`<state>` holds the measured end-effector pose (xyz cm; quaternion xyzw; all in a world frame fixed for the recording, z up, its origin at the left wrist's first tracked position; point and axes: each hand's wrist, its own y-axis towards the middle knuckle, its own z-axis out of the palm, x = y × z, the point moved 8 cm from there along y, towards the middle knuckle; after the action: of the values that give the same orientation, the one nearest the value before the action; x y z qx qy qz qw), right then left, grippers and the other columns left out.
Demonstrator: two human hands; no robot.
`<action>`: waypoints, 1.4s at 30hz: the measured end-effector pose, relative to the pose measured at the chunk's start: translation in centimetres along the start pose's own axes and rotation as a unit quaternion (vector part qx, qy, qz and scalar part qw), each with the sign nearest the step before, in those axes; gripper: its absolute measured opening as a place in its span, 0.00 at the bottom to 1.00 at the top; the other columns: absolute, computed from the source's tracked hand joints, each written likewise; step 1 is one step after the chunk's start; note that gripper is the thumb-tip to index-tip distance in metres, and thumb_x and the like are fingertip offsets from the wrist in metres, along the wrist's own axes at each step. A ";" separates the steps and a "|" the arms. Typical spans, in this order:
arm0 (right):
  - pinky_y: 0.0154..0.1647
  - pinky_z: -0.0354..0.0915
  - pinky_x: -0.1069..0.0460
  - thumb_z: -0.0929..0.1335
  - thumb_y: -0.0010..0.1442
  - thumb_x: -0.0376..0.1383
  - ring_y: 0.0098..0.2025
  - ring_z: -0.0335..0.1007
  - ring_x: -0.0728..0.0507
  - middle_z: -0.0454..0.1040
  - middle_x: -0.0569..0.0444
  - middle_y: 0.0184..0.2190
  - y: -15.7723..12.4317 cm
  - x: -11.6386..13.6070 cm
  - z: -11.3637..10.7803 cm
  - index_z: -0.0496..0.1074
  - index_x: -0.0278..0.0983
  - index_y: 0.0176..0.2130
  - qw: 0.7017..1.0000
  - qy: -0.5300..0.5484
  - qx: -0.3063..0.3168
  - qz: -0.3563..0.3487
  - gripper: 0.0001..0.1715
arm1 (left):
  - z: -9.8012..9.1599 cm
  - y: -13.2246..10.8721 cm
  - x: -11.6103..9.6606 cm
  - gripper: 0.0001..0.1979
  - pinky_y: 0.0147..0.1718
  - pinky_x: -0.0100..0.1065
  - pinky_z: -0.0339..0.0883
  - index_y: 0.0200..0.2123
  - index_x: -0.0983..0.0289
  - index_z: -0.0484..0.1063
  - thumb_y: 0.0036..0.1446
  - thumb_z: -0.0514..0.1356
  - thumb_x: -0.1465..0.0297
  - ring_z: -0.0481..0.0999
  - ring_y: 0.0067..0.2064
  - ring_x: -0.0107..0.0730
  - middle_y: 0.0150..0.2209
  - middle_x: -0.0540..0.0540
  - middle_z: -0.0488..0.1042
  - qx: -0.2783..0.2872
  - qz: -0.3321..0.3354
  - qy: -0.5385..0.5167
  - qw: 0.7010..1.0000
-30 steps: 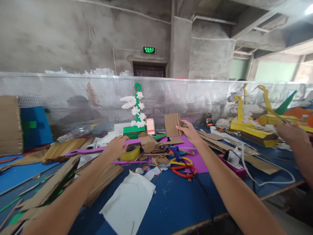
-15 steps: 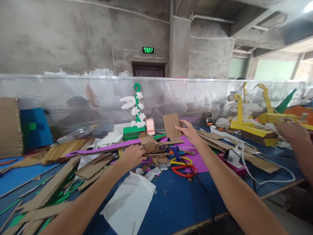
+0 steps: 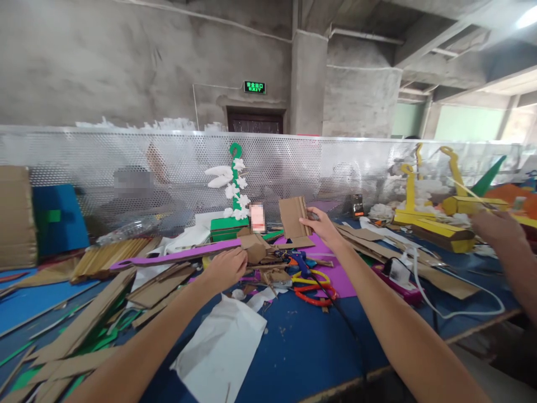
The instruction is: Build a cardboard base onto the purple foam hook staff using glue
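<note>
one head-worn view, forward and down, close over table [image 3: 293,341]

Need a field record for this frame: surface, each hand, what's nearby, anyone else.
surface: blue table, cluttered with cardboard offcuts
left hand: curled at a pile of cardboard scraps; grip unclear
right hand: holds a cardboard piece upright
near hands: purple strip, scissors, white paper
behind: green stand with white flowers, perforated screen
other person: another hand at the right edge
</note>
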<state>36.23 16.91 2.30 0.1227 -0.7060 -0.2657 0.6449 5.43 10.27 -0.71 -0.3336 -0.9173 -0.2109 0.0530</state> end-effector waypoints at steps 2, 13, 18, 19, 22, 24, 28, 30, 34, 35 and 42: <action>0.45 0.72 0.44 0.78 0.45 0.44 0.43 0.76 0.39 0.80 0.52 0.39 0.0 0.0 0.0 0.73 0.40 0.43 1.000 -0.005 0.000 -0.002 0.26 | -0.2 -0.1 0.4 0.09 0.41 0.38 0.66 0.40 0.62 0.73 0.67 0.53 0.71 0.78 0.42 0.41 0.41 0.58 0.78 -0.008 -0.010 -0.020 1.000; 0.47 0.72 0.44 0.77 0.46 0.43 0.43 0.76 0.38 0.79 0.52 0.40 0.0 0.2 0.0 0.73 0.40 0.43 0.999 -0.033 -0.002 -0.009 0.25 | 1.6 0.0 -0.3 0.08 0.47 0.39 0.66 0.40 0.60 0.76 0.68 0.56 0.69 0.78 0.47 0.42 0.45 0.56 0.79 0.034 0.045 -0.019 0.998; 0.47 0.72 0.44 0.77 0.45 0.44 0.46 0.75 0.38 0.79 0.52 0.42 -0.1 0.4 0.1 0.73 0.40 0.44 0.999 -0.038 0.003 -0.015 0.27 | 0.9 0.1 -0.9 0.11 0.45 0.40 0.67 0.39 0.62 0.74 0.69 0.51 0.71 0.78 0.45 0.42 0.43 0.58 0.79 0.037 0.042 -0.006 0.998; 0.47 0.72 0.44 0.77 0.45 0.44 0.46 0.75 0.38 0.79 0.52 0.42 -0.1 0.5 0.2 0.73 0.40 0.44 0.999 -0.038 0.003 -0.016 0.27 | 0.7 0.1 -0.8 0.11 0.45 0.40 0.67 0.39 0.62 0.73 0.69 0.51 0.71 0.78 0.45 0.42 0.43 0.58 0.79 0.030 0.040 -0.007 0.999; 0.48 0.71 0.44 0.77 0.46 0.44 0.45 0.76 0.38 0.79 0.52 0.42 -0.2 0.6 0.2 0.72 0.39 0.44 0.999 -0.037 0.003 -0.017 0.26 | 0.3 -0.1 -0.2 0.13 0.43 0.40 0.68 0.42 0.63 0.72 0.71 0.48 0.69 0.79 0.43 0.42 0.41 0.59 0.79 -0.002 0.026 -0.018 1.000; 0.48 0.71 0.45 0.77 0.46 0.43 0.45 0.76 0.39 0.79 0.52 0.42 -0.2 0.6 0.2 0.73 0.39 0.44 0.999 -0.037 0.005 -0.017 0.26 | 0.0 -0.2 0.5 0.15 0.42 0.41 0.68 0.44 0.64 0.71 0.72 0.45 0.68 0.79 0.42 0.44 0.40 0.61 0.79 -0.026 0.019 -0.022 0.999; 0.47 0.72 0.45 0.77 0.46 0.43 0.44 0.76 0.39 0.79 0.51 0.42 -0.2 0.7 0.2 0.72 0.39 0.43 0.999 -0.037 0.004 -0.013 0.25 | -0.7 -0.4 1.3 0.18 0.42 0.43 0.68 0.50 0.67 0.69 0.73 0.42 0.68 0.79 0.44 0.49 0.43 0.66 0.79 -0.055 0.025 -0.011 0.998; 0.47 0.72 0.45 0.77 0.45 0.43 0.44 0.76 0.39 0.79 0.52 0.41 -0.2 0.7 0.2 0.72 0.39 0.43 0.999 -0.039 0.002 -0.009 0.25 | -1.0 -0.4 1.7 0.19 0.42 0.44 0.68 0.51 0.67 0.70 0.73 0.42 0.68 0.79 0.45 0.50 0.43 0.66 0.80 -0.055 0.012 0.001 0.998; 0.45 0.72 0.46 0.77 0.46 0.43 0.44 0.76 0.39 0.79 0.51 0.42 -0.4 0.9 0.3 0.72 0.39 0.43 0.999 -0.042 0.006 -0.004 0.25 | -0.9 -0.2 2.5 0.18 0.38 0.39 0.66 0.43 0.63 0.74 0.73 0.46 0.63 0.81 0.40 0.46 0.37 0.60 0.81 -0.030 -0.022 0.005 0.999; 0.45 0.72 0.45 0.77 0.46 0.43 0.44 0.76 0.39 0.79 0.51 0.43 -0.4 0.9 0.3 0.72 0.39 0.43 0.999 -0.043 0.006 -0.004 0.25 | -0.9 -0.1 2.7 0.17 0.37 0.39 0.66 0.41 0.62 0.74 0.72 0.48 0.61 0.81 0.40 0.46 0.37 0.59 0.81 -0.024 -0.025 0.001 0.999; 0.45 0.71 0.45 0.76 0.45 0.43 0.41 0.76 0.40 0.79 0.52 0.39 -0.4 1.1 0.3 0.72 0.39 0.42 0.999 -0.045 0.010 -0.006 0.25 | -2.3 -0.4 5.6 0.10 0.36 0.36 0.64 0.36 0.57 0.77 0.63 0.57 0.62 0.79 0.36 0.42 0.34 0.52 0.82 0.000 -0.088 -0.106 0.990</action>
<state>35.72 16.05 3.01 0.1212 -0.7359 -0.2680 0.6099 0.72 12.32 2.62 -0.2723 -0.9435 -0.1779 -0.0633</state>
